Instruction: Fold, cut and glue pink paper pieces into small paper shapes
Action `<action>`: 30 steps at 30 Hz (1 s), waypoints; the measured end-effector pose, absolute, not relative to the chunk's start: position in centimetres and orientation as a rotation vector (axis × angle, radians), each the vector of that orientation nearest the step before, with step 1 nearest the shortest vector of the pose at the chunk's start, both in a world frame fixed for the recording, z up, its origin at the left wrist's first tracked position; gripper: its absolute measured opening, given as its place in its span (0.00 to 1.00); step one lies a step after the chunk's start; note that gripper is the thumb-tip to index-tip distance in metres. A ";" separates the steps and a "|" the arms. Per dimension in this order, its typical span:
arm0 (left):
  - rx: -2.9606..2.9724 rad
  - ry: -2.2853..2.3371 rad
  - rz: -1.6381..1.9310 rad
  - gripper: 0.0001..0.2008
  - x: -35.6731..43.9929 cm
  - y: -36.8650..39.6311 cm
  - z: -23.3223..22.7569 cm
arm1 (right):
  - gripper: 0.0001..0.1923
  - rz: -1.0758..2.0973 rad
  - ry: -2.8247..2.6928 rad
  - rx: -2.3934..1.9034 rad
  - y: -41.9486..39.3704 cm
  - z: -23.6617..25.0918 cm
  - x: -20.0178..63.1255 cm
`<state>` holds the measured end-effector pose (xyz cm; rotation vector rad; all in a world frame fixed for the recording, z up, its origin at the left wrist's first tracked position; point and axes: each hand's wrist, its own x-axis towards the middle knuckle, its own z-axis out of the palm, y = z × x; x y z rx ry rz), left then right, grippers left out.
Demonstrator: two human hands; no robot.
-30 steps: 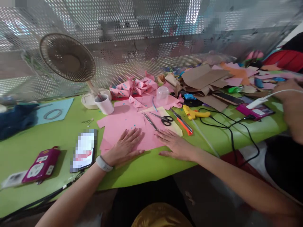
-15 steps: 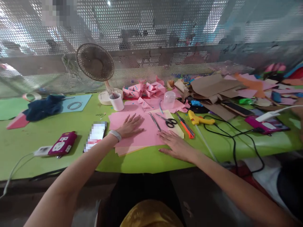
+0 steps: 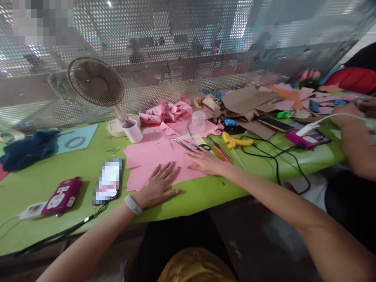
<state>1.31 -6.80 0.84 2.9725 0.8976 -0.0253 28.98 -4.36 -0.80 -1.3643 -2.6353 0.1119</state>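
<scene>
Several pink paper sheets (image 3: pixel 141 156) lie spread and overlapping on the green table in front of me. My left hand (image 3: pixel 158 186) rests flat on their near edge, fingers spread and holding nothing. Further right, my right hand (image 3: pixel 205 161) lies flat over the sheets' right side with its fingers stretched out. Just beyond those fingers are metal tweezers (image 3: pixel 181 144) and dark-handled scissors (image 3: pixel 205 147), the scissors partly hidden by the hand. An orange utility knife (image 3: pixel 223 153) is to the right of them.
A yellow glue gun (image 3: pixel 236 140) with a black cord lies at right. Folded pink paper pieces (image 3: pixel 167 111), a clear plastic cup (image 3: pixel 198 121), a white cup (image 3: pixel 132 131) and a fan (image 3: pixel 96 81) stand behind. A phone (image 3: pixel 108 180) is at left. A co-worker's arm (image 3: pixel 357 141) shows far right.
My left hand has slid towards the table's near edge. My right hand has moved further onto the paper, towards the scissors. The pink sheets are now more spread, and the view has shifted right.
</scene>
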 end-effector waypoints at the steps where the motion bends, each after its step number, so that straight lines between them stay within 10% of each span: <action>1: 2.978 0.893 -0.002 0.38 1.3 -6.7 0.8 | 0.34 0.077 -2.605 -1.421 -3.8 -1.0 29.6; 17: 2.711 1.411 0.219 0.50 -0.4 -5.1 -0.8 | 0.44 0.400 -2.586 -1.335 -2.9 -0.2 22.8; 26: 2.734 1.337 0.170 0.59 -1.1 -4.7 -1.4 | 0.22 1.164 -2.350 -0.903 -9.1 2.2 26.1; 30: 2.676 1.291 0.227 0.47 -1.6 -4.4 -1.5 | 0.32 0.801 -2.177 -1.205 -5.5 1.6 25.5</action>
